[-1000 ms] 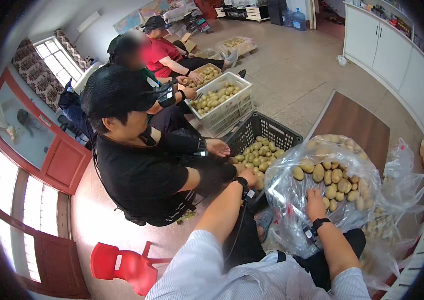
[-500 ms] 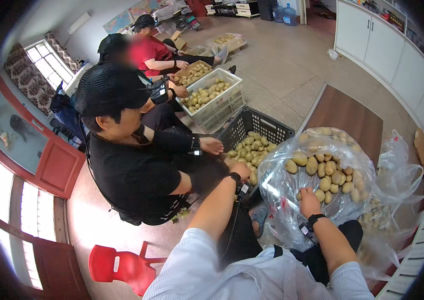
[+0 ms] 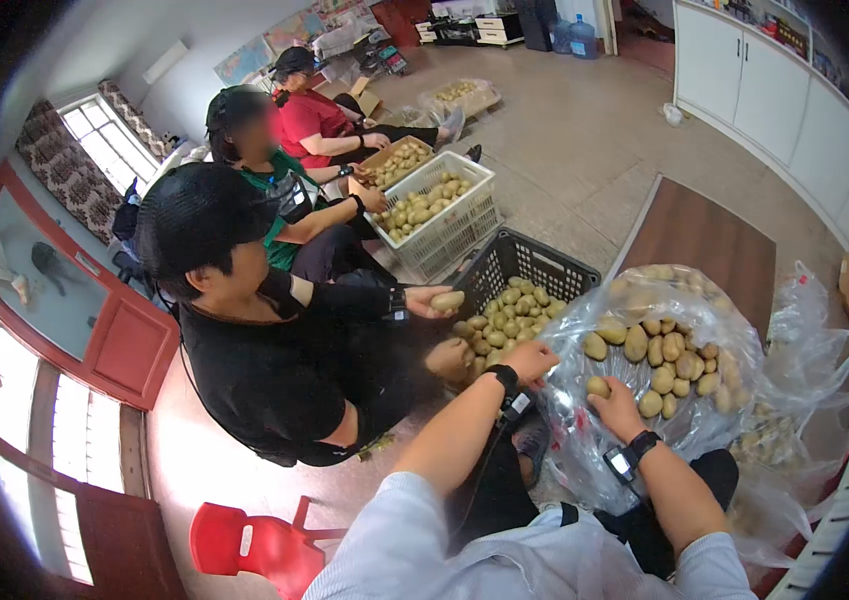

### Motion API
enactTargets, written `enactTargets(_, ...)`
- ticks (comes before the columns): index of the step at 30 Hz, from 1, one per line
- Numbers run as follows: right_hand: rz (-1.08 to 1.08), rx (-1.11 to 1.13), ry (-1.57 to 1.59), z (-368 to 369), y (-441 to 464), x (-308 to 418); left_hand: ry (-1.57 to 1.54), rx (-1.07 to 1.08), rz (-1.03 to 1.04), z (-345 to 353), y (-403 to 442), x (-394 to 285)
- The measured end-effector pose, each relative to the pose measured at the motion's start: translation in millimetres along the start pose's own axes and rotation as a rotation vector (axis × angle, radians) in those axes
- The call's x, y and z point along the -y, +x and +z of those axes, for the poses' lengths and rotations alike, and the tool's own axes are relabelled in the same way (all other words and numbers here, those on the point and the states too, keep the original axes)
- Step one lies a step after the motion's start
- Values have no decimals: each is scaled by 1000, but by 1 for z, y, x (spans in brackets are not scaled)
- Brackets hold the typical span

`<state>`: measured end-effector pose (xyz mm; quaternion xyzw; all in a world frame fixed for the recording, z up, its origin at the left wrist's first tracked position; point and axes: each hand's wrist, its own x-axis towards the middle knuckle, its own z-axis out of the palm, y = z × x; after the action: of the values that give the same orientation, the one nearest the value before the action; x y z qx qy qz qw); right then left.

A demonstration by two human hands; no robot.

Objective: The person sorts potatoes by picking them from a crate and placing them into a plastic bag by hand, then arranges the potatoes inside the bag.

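Over the slack clear plastic bag [image 3: 576,428], right hand [image 3: 620,412] grips a tan oval potato [image 3: 597,386]; left hand [image 3: 531,361], can't tell. Snagging that loose film could knock the spud free.

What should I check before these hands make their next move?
1. Potato secure in the right hand: ok, it appears gripped.
2. Left hand empty: cannot tell, its inner side is hidden.
3. Bag open: ok, potatoes show inside.
4. Black crate close by: ok, it stands beside the bag.
5. Crate area free of other people: not ok, a co-worker's hand holds another potato near its edge.
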<state>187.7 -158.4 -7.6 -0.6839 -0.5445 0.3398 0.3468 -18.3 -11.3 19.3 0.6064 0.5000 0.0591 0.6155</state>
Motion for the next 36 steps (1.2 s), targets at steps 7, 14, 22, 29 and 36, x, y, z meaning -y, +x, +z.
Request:
enactTargets(7,80,149,433,21,10,30,-134,199,-64,10,-21,-26)
enactTargets(14,-140,61,390,27,10,35,-229,396,-11,14,-12,-22)
enactTargets(22,-240,-73,-8,5,-4,28,-309,303,-23,4,9,7)
enactTargets(29,-24,-330,-618,-37,-22,-8,-370,25,-46,-24,8,25)
enactTargets(36,36,-321,-674,-48,-25,-39,-64,-145,-1,-38,10,43)
